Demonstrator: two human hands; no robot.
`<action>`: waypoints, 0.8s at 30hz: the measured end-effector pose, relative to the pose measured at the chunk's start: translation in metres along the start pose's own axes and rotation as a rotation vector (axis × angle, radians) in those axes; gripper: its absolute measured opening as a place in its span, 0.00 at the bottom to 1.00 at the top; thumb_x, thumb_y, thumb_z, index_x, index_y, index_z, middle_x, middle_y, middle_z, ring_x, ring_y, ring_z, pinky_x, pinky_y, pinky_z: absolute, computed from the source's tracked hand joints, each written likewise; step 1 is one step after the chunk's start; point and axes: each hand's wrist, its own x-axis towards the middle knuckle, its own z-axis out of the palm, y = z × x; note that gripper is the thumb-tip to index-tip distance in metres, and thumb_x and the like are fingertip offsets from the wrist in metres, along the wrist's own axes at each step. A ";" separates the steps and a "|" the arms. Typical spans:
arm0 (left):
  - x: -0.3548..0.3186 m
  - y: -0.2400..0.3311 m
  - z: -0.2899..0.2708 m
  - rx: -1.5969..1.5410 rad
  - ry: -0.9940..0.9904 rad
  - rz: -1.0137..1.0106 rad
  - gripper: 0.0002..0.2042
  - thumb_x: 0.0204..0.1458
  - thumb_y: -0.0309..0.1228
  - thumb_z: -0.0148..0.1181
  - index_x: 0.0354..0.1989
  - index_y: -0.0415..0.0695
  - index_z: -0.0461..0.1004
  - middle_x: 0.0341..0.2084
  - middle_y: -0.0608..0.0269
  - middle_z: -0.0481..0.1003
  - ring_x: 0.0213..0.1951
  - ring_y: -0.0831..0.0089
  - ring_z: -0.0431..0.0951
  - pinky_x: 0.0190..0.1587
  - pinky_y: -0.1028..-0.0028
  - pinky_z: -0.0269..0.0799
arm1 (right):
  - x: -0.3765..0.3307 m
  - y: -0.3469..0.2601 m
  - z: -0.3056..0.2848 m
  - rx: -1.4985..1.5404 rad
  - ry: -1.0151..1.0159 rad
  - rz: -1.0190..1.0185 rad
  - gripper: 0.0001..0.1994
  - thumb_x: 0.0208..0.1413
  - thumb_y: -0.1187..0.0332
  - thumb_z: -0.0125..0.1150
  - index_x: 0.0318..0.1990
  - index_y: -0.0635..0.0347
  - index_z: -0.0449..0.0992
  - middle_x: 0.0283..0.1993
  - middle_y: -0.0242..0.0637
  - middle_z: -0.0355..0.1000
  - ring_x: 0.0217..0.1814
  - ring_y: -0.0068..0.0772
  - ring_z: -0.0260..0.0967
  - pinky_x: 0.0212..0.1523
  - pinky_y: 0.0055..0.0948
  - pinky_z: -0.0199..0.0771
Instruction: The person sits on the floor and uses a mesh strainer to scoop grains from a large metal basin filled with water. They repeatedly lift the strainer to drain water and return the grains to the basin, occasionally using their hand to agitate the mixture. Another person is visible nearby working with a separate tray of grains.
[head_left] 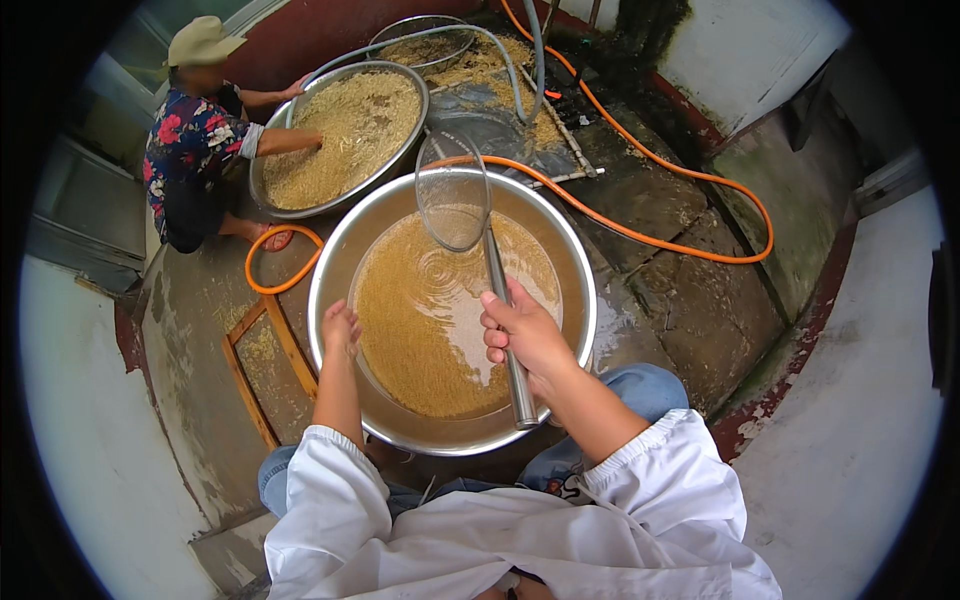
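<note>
at the frame's centre, the right hand (522,335) firmly grips the strainer (496,265) over the basin (591,300) of wet grain (400,340), the left hand (341,330), loosely curled and seemingly empty, left of it; skimming seems in hand, the next dip calling for a level strainer.

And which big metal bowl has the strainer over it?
The nearer bowl: the strainer in the right hand hangs over its water. The farther bowl, beside the person wearing a cap, has none.

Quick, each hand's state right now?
Left hand: open, loosely curled, nothing visible in it, near the metal basin's left rim.
Right hand: closed, holding the long-handled mesh skimmer.
</note>
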 end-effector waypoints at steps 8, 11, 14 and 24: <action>0.002 -0.145 -0.039 -0.110 0.153 -0.535 0.25 0.55 0.36 0.49 0.61 0.46 0.54 0.61 0.53 0.53 0.58 0.56 0.55 0.52 0.49 0.56 | -0.022 -0.031 -0.007 0.288 -0.033 -0.105 0.06 0.61 0.66 0.48 0.39 0.58 0.61 0.25 0.27 0.57 0.17 0.11 0.52 0.14 0.13 0.56; 0.008 -0.177 -0.054 -0.129 0.152 -0.610 0.27 0.56 0.37 0.48 0.63 0.45 0.51 0.65 0.56 0.49 0.63 0.56 0.50 0.56 0.49 0.52 | -0.026 -0.038 -0.004 0.383 -0.064 -0.149 0.07 0.64 0.68 0.41 0.43 0.62 0.62 0.26 0.28 0.55 0.16 0.11 0.51 0.13 0.13 0.57; 0.001 -0.176 -0.053 -0.132 0.106 -0.607 0.28 0.56 0.39 0.47 0.64 0.45 0.50 0.66 0.58 0.46 0.64 0.55 0.48 0.57 0.49 0.51 | -0.025 -0.043 -0.003 0.537 -0.137 -0.156 0.16 0.64 0.70 0.38 0.57 0.69 0.56 0.27 0.30 0.55 0.16 0.12 0.52 0.14 0.14 0.59; 0.008 -0.191 -0.042 -0.190 0.075 -0.661 0.30 0.58 0.47 0.44 0.65 0.47 0.47 0.65 0.55 0.47 0.64 0.55 0.50 0.60 0.47 0.48 | -0.024 -0.045 -0.006 0.650 -0.142 -0.137 0.21 0.64 0.71 0.34 0.61 0.74 0.47 0.29 0.35 0.55 0.17 0.18 0.53 0.14 0.18 0.59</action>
